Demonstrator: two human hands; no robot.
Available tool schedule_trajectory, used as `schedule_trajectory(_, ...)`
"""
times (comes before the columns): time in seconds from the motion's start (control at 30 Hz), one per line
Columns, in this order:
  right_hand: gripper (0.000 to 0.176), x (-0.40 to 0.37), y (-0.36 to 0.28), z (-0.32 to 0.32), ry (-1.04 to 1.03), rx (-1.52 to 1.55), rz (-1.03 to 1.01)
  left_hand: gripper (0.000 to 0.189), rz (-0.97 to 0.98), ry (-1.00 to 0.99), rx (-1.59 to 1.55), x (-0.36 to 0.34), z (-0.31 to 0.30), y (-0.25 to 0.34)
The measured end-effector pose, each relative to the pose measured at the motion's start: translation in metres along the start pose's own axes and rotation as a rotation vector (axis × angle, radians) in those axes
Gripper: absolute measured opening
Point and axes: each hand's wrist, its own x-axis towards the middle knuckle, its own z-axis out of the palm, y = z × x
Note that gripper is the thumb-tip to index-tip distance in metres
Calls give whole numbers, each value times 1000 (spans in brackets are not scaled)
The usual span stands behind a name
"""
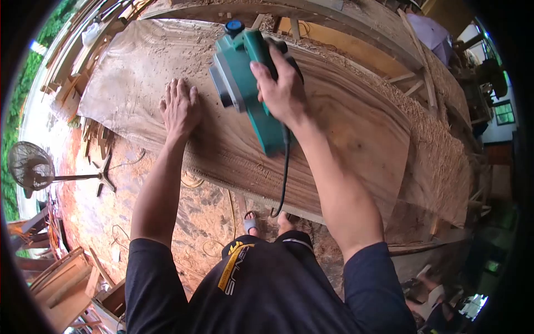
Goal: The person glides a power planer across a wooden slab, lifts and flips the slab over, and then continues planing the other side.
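A green electric hand planer [264,131] with a blue knob is over the wide wooden slab [356,128]. My right hand [282,89] is wrapped round its rear handle, and a black power cord [286,172] hangs from it past the slab's near edge. To the left of the planer, my left hand [181,108] lies flat on the slab with fingers stretched out, holding nothing. Wavy brown grain shows across the wood, and shavings [167,42] are scattered on its far left part.
A pedestal fan [32,166] stands at the left. Stacked planks [83,50] lie at the far left, and timber beams [356,25] run behind the slab. More shavings cover the right end. A wooden crate [67,286] sits lower left. Someone's legs [428,284] show lower right.
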Motion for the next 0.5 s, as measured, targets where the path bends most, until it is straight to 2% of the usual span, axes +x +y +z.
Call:
schedule_trajectory(0.1,54,-84,-26,-35,-20,10,137,63,7,4,11,0,2,-2)
schedule_trajectory(0.23,59,-244,-76,-105,-66,-61,341,65,-2,-12,22,1,3,-1)
schedule_trajectory(0.33,61,-340,-110,-144,-91,-134,374,66,-11,-31,24,-1,2,2)
schedule_trajectory(0.37,60,-342,-122,-149,-128,-180,362,66,-5,-33,20,-1,3,2)
schedule_trajectory(0.4,61,-343,-124,-145,-73,-93,337,66,-12,-36,23,-3,3,0)
schedule_trajectory(0.5,63,-336,-108,-143,-106,-103,336,66,-5,-48,18,-4,2,4)
